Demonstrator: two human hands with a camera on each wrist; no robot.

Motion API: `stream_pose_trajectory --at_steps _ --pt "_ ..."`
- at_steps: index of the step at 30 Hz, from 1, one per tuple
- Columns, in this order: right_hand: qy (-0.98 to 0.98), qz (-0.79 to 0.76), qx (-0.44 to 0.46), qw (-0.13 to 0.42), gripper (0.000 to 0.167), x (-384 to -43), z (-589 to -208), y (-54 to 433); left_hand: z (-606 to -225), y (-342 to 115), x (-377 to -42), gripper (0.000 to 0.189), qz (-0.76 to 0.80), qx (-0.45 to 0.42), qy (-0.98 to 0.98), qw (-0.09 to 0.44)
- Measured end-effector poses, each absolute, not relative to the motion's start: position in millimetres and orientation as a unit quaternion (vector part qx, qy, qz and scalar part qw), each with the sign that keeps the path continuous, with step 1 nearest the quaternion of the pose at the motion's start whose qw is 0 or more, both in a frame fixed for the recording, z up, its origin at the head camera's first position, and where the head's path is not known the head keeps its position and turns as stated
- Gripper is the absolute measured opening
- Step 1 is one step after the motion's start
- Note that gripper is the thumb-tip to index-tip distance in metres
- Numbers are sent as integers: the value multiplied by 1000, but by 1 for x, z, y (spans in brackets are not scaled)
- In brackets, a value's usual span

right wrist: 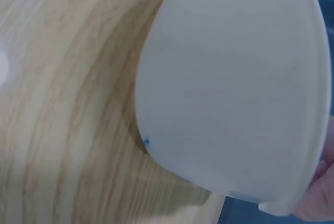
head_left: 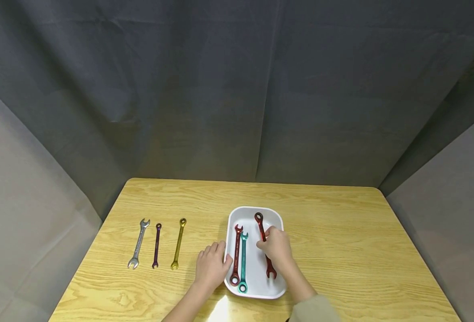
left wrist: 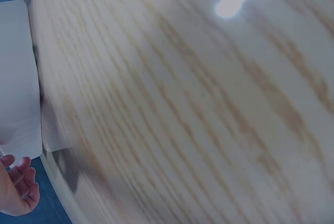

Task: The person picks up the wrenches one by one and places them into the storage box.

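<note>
My right hand (head_left: 276, 247) pinches the middle of a dark red combination wrench (head_left: 270, 266) over the right side of a white tray (head_left: 257, 293). Its ring end points away from me, its open end towards me. A red wrench (head_left: 237, 250) and a teal wrench (head_left: 243, 259) lie side by side at the tray's left. My left hand (head_left: 212, 267) rests at the tray's left edge, thumb over the rim and fingers outside it. The right wrist view is filled by the tray's outer wall (right wrist: 229, 88), with part of my right hand (right wrist: 319, 195) beyond it.
Left of the tray, a silver wrench (head_left: 139, 245), a purple wrench (head_left: 157, 246) and a yellow wrench (head_left: 179, 243) lie apart in a row on the wooden table (head_left: 341, 237). Grey curtains (head_left: 205, 112) stand behind the table and at both sides.
</note>
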State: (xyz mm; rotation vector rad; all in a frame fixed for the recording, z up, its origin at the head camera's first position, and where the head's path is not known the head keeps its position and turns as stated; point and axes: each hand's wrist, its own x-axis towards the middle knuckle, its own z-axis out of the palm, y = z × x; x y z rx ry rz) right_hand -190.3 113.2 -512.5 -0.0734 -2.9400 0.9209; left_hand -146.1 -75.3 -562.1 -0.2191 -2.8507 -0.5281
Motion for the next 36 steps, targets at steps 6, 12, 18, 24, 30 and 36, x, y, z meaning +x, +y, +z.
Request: stream_pose_trajectory --at_steps 6,12,18,24,30,36 --pt "-952 303 -25 41 23 -188 -521 105 -562 -75 -146 35 -184 -75 -973 116" --pt "-952 300 -24 53 24 -188 -536 100 -562 -75 -146 34 -184 -76 -973 114" --pt "-955 292 -27 41 24 -186 -541 96 -563 -76 -146 33 -185 -77 -973 117" --pt "-952 304 -39 24 23 -186 -546 91 -562 -76 -146 34 -188 -78 -972 114" --pt "-953 298 -46 26 27 -190 -552 89 -563 -76 -147 34 -187 -78 -972 117" --pt "-957 286 -50 13 28 -192 -556 87 -562 -75 -145 35 -189 -78 -972 118"
